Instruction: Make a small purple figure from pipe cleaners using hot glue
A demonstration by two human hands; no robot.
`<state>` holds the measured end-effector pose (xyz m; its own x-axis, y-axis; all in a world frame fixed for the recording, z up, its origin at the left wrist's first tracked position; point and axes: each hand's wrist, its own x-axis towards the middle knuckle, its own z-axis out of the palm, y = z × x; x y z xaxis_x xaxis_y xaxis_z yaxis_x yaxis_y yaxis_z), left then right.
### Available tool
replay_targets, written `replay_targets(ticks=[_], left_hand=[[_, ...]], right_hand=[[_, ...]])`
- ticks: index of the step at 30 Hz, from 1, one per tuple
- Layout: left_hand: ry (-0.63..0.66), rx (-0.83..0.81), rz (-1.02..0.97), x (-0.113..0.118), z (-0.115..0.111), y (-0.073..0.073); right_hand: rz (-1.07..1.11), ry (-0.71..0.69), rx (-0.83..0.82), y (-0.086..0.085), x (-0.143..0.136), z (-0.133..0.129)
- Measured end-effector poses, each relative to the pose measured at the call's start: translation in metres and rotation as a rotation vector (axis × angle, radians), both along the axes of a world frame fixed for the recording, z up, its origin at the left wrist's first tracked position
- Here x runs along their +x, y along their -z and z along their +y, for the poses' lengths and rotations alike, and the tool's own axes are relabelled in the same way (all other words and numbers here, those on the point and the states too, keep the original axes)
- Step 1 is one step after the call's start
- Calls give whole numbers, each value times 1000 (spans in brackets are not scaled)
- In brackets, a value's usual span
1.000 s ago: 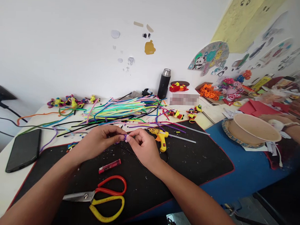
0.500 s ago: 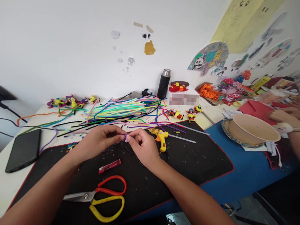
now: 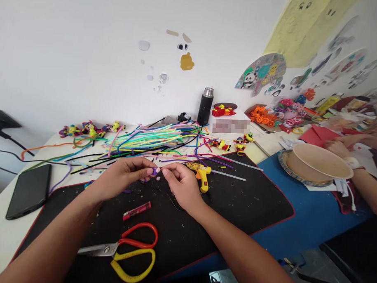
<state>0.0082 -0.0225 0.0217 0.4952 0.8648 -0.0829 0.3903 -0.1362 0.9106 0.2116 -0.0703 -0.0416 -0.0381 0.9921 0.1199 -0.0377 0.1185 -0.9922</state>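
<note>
My left hand (image 3: 127, 174) pinches a small purple pipe-cleaner piece (image 3: 154, 171) with a pale lilac bit at its right end. Close on its right, my right hand (image 3: 182, 182) has thumb and forefinger pressed together at that pale end; what lies between those fingertips is too small to make out. Both hands hover over a black mat (image 3: 235, 209). A yellow hot glue gun (image 3: 202, 175) lies just beyond my right hand. Below my left hand are a red lighter (image 3: 137, 211) and scissors (image 3: 132, 251) with one red and one yellow handle.
Many coloured pipe cleaners (image 3: 151, 138) are heaped behind my hands. Small figures (image 3: 83, 129) stand at the back left, near a phone (image 3: 29, 191). A black flask (image 3: 205, 107) is against the wall. On the right, a co-worker's hands (image 3: 339, 146) are beside a bowl (image 3: 320, 162).
My fingertips have moved slightly apart, showing more of the purple piece and its pale end. The co-worker's hands have shifted left onto the red paper.
</note>
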Motion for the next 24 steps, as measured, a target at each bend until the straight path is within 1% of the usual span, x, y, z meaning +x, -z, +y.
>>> replay_targets(ticks=[4,9,15,19,24], left_hand=[[-30,-44,-60,-2,2,4],[-9,-80,-89,-2,4,6],[36,-67,-67,2,3,4],[41,-60,-51,4,2,3],[43,-53,-47,5,2,3]], right_hand=[[44,1,2,0,1,1],[51,-19,-10,-2,1,2],[63,-30,0,1,-1,3],[37,-20,-1,2,-2,3],[33,-17,0,0,-2,3]])
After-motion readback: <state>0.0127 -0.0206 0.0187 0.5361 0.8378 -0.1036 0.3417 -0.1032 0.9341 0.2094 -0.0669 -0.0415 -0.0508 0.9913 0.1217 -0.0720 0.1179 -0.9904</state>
